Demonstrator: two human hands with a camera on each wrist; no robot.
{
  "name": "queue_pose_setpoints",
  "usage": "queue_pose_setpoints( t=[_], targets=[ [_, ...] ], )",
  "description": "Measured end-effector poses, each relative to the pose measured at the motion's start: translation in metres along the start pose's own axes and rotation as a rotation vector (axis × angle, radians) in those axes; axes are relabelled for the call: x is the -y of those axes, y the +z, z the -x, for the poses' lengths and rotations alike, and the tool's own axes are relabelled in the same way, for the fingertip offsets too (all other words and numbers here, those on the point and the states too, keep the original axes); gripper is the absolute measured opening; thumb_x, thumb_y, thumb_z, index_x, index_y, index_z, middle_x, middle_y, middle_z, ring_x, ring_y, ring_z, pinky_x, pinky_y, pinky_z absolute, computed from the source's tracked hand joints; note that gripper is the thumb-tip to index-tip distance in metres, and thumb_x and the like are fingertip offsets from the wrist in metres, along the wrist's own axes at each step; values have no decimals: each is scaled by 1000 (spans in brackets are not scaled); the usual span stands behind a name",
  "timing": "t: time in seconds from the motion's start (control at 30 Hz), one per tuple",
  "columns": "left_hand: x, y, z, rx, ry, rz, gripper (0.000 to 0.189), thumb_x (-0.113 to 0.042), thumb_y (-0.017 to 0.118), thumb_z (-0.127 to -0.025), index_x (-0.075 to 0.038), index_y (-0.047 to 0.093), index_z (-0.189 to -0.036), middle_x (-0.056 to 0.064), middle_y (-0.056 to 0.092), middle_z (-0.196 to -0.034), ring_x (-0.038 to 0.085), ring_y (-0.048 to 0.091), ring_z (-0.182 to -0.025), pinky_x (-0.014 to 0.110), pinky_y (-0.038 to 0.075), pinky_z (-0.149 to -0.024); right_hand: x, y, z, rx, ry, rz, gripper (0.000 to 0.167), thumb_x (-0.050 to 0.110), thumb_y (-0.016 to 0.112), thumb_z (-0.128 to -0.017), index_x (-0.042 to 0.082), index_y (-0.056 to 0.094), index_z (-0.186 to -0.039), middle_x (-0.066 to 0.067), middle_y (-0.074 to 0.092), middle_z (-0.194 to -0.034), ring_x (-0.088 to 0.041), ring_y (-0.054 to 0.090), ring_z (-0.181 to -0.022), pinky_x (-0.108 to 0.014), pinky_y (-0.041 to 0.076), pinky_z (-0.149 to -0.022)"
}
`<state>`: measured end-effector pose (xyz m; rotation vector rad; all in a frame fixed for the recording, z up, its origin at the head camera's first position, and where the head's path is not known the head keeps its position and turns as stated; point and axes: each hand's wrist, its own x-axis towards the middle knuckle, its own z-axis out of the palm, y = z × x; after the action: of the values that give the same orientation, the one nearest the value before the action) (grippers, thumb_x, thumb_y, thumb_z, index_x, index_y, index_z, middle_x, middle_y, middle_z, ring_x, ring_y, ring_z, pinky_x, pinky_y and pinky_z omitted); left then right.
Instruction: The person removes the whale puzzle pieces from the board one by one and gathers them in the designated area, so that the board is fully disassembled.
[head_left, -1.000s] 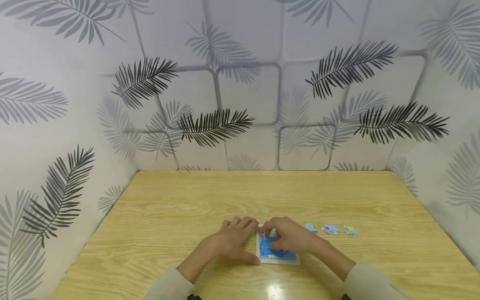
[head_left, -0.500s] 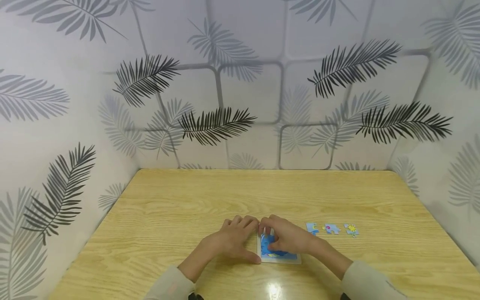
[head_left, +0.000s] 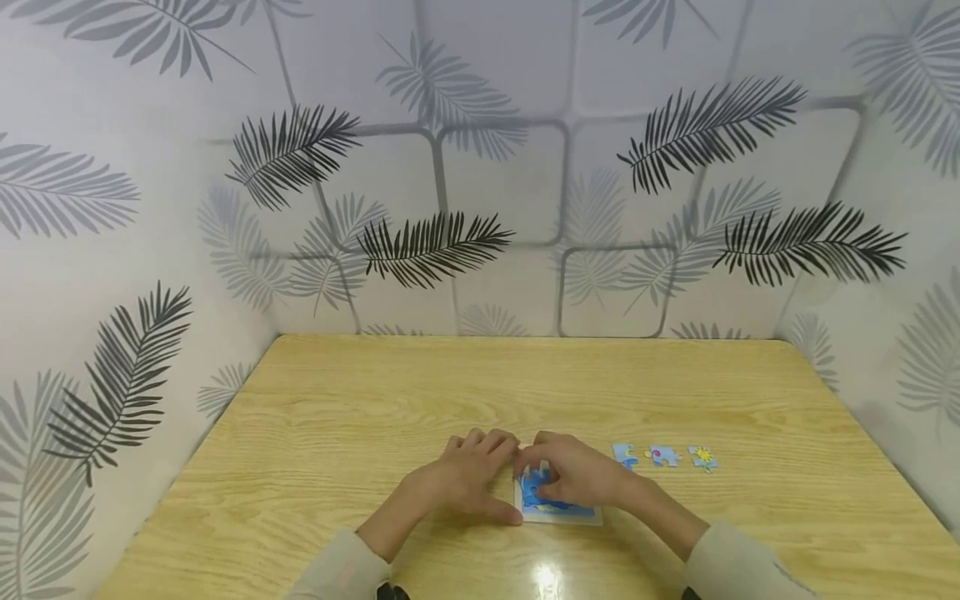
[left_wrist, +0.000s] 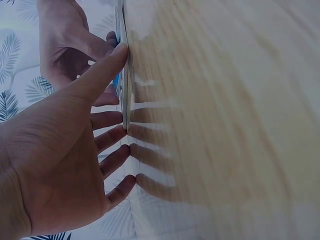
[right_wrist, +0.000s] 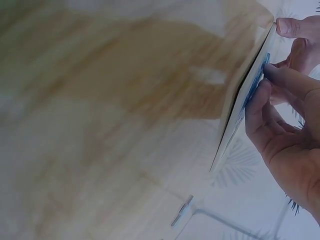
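A small jigsaw puzzle (head_left: pixel 561 510) in a pale frame lies on the table, showing a blue picture with a jagged upper edge. My left hand (head_left: pixel 472 483) spans the frame's left side. Its thumb touches the near left corner, and its extended fingers rest along the edge and on the tabletop in the left wrist view. My right hand (head_left: pixel 573 471) is over the puzzle, fingers bent toward the far left corner. In the right wrist view its thumb and index fingertip are right at the blue surface; I cannot tell whether they pinch a piece.
Three loose jigsaw pieces lie in a row right of the puzzle: a blue one (head_left: pixel 625 454) partly behind the right hand, one with a pink swirl (head_left: pixel 663 455), and one with a yellow sun (head_left: pixel 703 456). The wooden table (head_left: pixel 337 400) meets leaf-patterned walls (head_left: pixel 495 192).
The right hand's fingers have shifted slightly over the puzzle's far left corner. The left hand keeps its place at the frame. The head view has tilted a little.
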<state>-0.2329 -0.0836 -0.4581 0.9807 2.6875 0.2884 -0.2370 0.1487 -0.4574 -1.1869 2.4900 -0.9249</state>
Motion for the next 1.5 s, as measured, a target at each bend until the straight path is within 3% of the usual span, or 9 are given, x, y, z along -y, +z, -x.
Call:
queue_pose_setpoints(
  t=[0.2,0.5,0.8,1.23,1.5],
  targets=[
    [-1,-1,0,12,8,10,82,-65,72,-89,-21,41,-150,-1,35,-157,25,40,-129,53,34,-108,-2,-7,11,-28,0,-12,28,5,79,-90,15,74,-115,-3,65,-104,-3,49,-67,-23,49,-65],
    [-3,-3,1,-9,-4,-13,83,-68,72,-87,-22,43,-150,-2,37,-157,24,40,-133,52,36,-108,-14,-30,38,-100,67,5,25,10,80,-90,18,76,-113,3,64,-98,-5,48,-66,-23,45,-59],
    [-3,-3,2,-11,-2,0,83,-67,73,-87,-22,42,-150,-2,37,-157,24,39,-132,52,34,-108,-31,-47,72,-177,27,43,24,9,83,-88,16,76,-110,3,69,-100,-1,48,-64,-23,46,-59],
    [-4,0,2,-6,-15,10,86,-66,73,-86,-21,41,-152,-3,35,-159,24,39,-135,51,34,-110,-52,-51,107,-185,-14,46,19,10,84,-87,15,77,-103,3,66,-94,4,45,-62,-21,45,-55],
    [-3,-1,1,8,-19,12,86,-66,74,-86,-22,41,-152,-4,34,-159,23,38,-135,51,33,-111,-54,-48,113,-171,7,2,14,15,82,-90,16,78,-103,1,66,-99,2,48,-67,-22,49,-59]
  ],
)
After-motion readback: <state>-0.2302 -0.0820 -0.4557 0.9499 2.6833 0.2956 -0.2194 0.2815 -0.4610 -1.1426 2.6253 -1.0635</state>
